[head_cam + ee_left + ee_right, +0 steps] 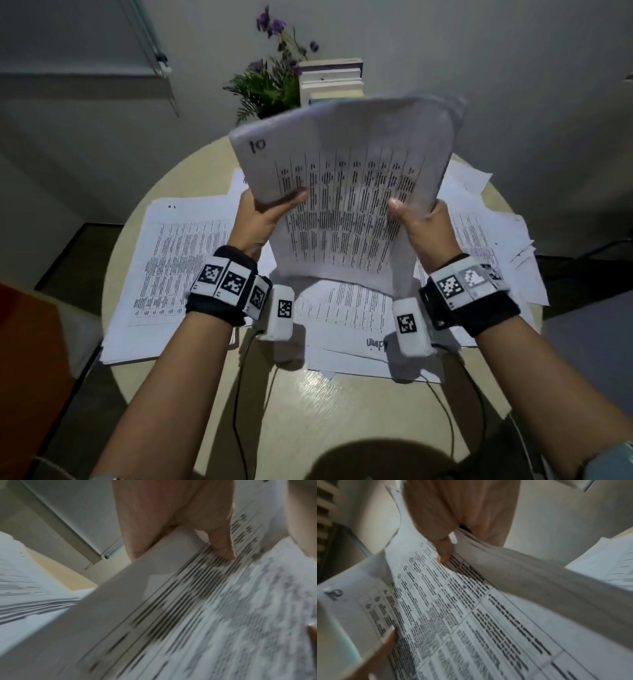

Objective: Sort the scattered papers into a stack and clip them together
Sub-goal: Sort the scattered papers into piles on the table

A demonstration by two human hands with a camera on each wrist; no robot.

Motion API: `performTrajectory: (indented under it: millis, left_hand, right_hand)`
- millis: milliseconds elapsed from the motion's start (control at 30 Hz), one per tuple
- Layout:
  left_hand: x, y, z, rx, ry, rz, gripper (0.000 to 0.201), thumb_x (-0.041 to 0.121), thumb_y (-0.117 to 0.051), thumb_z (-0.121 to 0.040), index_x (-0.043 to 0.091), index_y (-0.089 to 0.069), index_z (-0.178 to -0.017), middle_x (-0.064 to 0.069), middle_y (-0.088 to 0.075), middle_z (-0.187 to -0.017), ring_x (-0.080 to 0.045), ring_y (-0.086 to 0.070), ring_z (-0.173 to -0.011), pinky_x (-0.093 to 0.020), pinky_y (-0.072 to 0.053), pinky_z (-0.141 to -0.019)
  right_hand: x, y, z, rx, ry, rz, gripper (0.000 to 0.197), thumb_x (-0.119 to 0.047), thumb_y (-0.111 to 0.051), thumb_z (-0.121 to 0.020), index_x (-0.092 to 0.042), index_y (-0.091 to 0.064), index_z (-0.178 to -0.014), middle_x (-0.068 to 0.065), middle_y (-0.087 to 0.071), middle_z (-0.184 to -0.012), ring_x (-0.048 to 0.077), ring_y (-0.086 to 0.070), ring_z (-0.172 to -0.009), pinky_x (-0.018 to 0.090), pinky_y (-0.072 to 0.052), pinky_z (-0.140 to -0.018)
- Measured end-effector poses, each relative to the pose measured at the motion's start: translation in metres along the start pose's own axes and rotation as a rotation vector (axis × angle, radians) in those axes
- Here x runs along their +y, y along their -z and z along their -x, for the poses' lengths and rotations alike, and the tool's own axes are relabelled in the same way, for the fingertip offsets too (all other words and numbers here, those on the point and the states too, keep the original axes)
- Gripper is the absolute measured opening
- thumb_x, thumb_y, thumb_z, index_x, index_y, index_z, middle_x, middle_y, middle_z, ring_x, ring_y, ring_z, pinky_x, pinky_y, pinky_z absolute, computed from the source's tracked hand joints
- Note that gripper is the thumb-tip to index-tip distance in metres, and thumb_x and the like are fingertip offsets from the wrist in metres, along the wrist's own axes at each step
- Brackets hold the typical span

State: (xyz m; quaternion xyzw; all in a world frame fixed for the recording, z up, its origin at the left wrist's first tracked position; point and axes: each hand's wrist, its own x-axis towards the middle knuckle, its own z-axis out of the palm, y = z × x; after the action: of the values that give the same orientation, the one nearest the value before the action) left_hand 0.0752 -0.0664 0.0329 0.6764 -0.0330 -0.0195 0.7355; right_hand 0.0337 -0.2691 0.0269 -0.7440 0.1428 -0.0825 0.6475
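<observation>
A thick bundle of printed sheets [346, 178] stands nearly upright above the round table, its lower edge close to the loose papers. The top sheet carries a handwritten "10" at its upper left corner. My left hand [270, 212] grips the bundle's left edge, thumb across the front. My right hand [416, 219] grips the right edge the same way. In the left wrist view the thumb [221, 545] presses on the printed page [197, 601]. The right wrist view shows the thumb [444, 550] on the page [471, 608], with several sheet edges fanned under the palm. No clip is visible.
Loose printed sheets [178, 274] cover the left, middle and right [486, 246] of the round beige table [342, 404]. A purple-flowered plant [270, 75] and stacked books [330, 80] stand at the far edge. Cables run from the wrist units across the near table.
</observation>
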Motion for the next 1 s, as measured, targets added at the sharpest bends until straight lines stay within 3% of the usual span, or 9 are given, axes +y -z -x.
performTrajectory:
  millis: [100,233,400,467,533,600,733,933,1000]
  left_hand:
    - [-0.008,0.017,0.002,-0.011,0.126,-0.092,0.019,0.016,-0.065,-0.082,0.020,-0.059,-0.100,0.005,-0.065,-0.099,-0.006,-0.063,-0.092,-0.027,-0.046,-0.098]
    - [-0.022,0.047,0.008,0.001,0.255,-0.117,0.006,0.013,-0.059,-0.087,0.018,-0.062,-0.090,0.002,-0.068,-0.086,-0.019,-0.063,-0.092,-0.038,-0.047,-0.098]
    - [-0.023,0.094,0.011,0.213,0.338,-0.052,0.020,0.018,-0.060,-0.088,0.004,-0.061,-0.102,-0.011,-0.066,-0.101,-0.026,-0.060,-0.105,-0.033,-0.049,-0.094]
    - [-0.021,0.114,0.012,0.322,0.371,-0.038,0.033,0.015,-0.058,-0.091,-0.003,-0.055,-0.118,-0.016,-0.064,-0.115,-0.026,-0.060,-0.109,-0.033,-0.046,-0.100]
    - [-0.026,0.139,0.011,0.454,0.435,-0.112,0.018,0.014,-0.053,-0.094,-0.003,-0.057,-0.100,-0.013,-0.062,-0.095,-0.019,-0.062,-0.087,-0.011,-0.050,-0.077]
    - [-0.035,0.168,0.012,0.568,0.478,-0.125,0.031,0.016,-0.039,-0.099,0.004,-0.052,-0.073,-0.009,-0.053,-0.074,-0.015,-0.061,-0.070,-0.007,-0.044,-0.050]
    - [-0.062,0.220,0.014,0.638,0.616,-0.347,0.036,0.014,-0.040,-0.095,-0.012,-0.058,-0.111,-0.024,-0.062,-0.114,-0.035,-0.058,-0.108,-0.034,-0.046,-0.085]
    - [-0.095,0.258,0.024,0.490,0.769,-0.697,0.031,0.013,-0.049,-0.090,-0.003,-0.058,-0.116,-0.022,-0.061,-0.114,-0.038,-0.057,-0.104,-0.035,-0.046,-0.087]
    - [-0.098,0.263,0.026,0.528,0.821,-0.871,0.043,0.021,-0.054,-0.089,0.001,-0.048,-0.127,-0.022,-0.047,-0.132,-0.039,-0.046,-0.120,-0.041,-0.041,-0.099]
  right_hand:
    - [-0.025,-0.007,-0.005,0.029,0.082,-0.109,0.013,-0.018,-0.058,-0.089,-0.018,-0.058,-0.076,-0.004,-0.061,-0.071,0.007,-0.061,-0.067,0.030,-0.052,-0.074]
    - [-0.048,-0.025,-0.016,0.004,0.117,-0.420,0.011,-0.016,-0.049,-0.094,-0.015,-0.057,-0.088,-0.010,-0.072,-0.066,0.001,-0.068,-0.068,0.019,-0.055,-0.065]
    - [0.006,-0.088,-0.010,-0.099,-0.051,-0.047,0.068,-0.052,-0.055,-0.084,-0.009,-0.041,-0.135,0.009,-0.053,-0.134,0.020,-0.052,-0.122,0.042,-0.040,-0.107]
    - [0.026,-0.118,0.006,-0.176,-0.111,0.124,0.056,-0.040,-0.049,-0.091,-0.010,-0.036,-0.137,0.009,-0.045,-0.141,0.021,-0.045,-0.125,0.040,-0.035,-0.109]
    - [0.038,-0.145,0.024,-0.239,-0.116,0.256,0.040,-0.020,-0.039,-0.098,-0.006,-0.036,-0.135,0.012,-0.047,-0.135,0.021,-0.047,-0.114,0.030,-0.038,-0.097]
    - [0.047,-0.170,0.039,-0.311,-0.152,0.315,0.037,-0.017,-0.035,-0.099,-0.006,-0.035,-0.134,0.015,-0.050,-0.130,0.025,-0.050,-0.108,0.027,-0.039,-0.086]
    - [0.059,-0.213,0.056,-0.456,-0.236,0.426,0.033,-0.015,-0.036,-0.098,-0.004,-0.034,-0.129,0.021,-0.055,-0.121,0.031,-0.055,-0.102,0.031,-0.041,-0.079]
    - [0.086,-0.244,0.075,-0.538,-0.320,0.677,0.047,-0.003,-0.045,-0.090,-0.005,-0.026,-0.132,0.018,-0.056,-0.117,0.030,-0.058,-0.098,0.039,-0.050,-0.085]
    - [0.092,-0.248,0.082,-0.489,-0.279,0.780,0.060,-0.004,-0.049,-0.088,-0.005,-0.018,-0.139,0.016,-0.045,-0.130,0.030,-0.050,-0.113,0.040,-0.044,-0.095]
